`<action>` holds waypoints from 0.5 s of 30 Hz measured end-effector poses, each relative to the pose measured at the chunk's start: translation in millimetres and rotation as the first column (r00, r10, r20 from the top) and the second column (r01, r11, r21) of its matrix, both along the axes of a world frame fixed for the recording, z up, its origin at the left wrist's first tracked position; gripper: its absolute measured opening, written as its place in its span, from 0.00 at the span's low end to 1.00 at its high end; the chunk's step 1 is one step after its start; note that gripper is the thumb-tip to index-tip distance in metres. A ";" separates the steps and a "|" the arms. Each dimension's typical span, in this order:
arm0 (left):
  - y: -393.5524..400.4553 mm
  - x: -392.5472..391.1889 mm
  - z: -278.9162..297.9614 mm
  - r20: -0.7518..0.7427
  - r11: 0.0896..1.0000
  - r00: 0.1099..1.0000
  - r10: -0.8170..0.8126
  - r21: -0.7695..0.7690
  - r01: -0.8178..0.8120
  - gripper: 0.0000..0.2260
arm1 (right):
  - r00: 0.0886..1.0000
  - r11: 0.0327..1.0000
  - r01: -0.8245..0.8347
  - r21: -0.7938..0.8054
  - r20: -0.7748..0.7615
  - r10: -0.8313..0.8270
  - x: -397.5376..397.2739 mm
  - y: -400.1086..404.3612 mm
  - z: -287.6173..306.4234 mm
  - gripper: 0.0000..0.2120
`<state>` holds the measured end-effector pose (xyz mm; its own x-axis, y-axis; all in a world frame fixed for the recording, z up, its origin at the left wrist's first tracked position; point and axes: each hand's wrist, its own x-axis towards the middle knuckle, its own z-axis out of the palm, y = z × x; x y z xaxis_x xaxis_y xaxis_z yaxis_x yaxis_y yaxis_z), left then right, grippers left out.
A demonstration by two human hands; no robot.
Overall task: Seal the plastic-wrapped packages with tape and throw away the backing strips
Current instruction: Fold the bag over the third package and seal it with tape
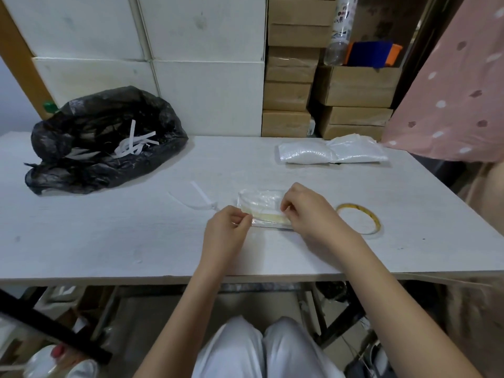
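Pinching the yellowish tape strip [270,216] at each end over the plastic-wrapped package [260,200], left hand [227,225] and right hand [305,211] risk wrinkling it if tension slackens.

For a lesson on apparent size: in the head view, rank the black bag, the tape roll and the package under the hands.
1. black bag, clearly largest.
2. package and tape roll: alike; hands partly cover the package, so unranked.
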<state>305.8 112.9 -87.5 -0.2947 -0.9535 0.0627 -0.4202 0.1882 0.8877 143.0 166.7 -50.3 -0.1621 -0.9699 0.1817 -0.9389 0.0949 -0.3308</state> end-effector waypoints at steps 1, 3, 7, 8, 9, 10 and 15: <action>-0.5 -1.0 -0.6 -0.063 1.000 0.998 0.004 0.027 -0.002 0.06 | 1.000 1.000 -0.014 0.002 -0.009 0.014 0.4 -0.6 -0.5 0.08; -1.7 -4.0 2.4 -0.145 0.996 0.989 0.031 0.084 -0.019 0.07 | 0.999 0.999 -0.045 0.007 -0.024 0.045 0.3 -1.2 -0.4 0.08; -4.1 -10.8 8.7 -0.034 0.997 0.998 0.062 0.044 -0.060 0.11 | 0.993 0.997 -0.057 -0.045 -0.106 0.052 -2.6 -0.7 -0.9 0.08; -4.2 -12.3 8.2 -0.014 0.997 0.998 0.068 0.021 -0.068 0.10 | 0.987 0.996 -0.054 -0.067 -0.153 0.043 -4.9 0.3 -2.4 0.07; -4.1 -13.6 8.3 -0.007 0.997 0.997 0.077 0.009 -0.077 0.09 | 0.985 0.993 -0.037 -0.114 -0.170 0.018 -7.0 2.7 -5.2 0.07; -3.7 -14.4 8.4 -0.003 0.996 0.996 0.086 0.007 -0.086 0.08 | 0.992 0.983 0.009 -0.182 -0.125 -0.032 -8.6 7.1 -8.7 0.09; 1.0 -17.9 8.1 0.020 0.994 0.996 0.090 -0.060 -0.088 0.14 | 0.835 0.794 0.499 -0.348 0.439 -0.332 -14.2 43.0 -17.6 0.10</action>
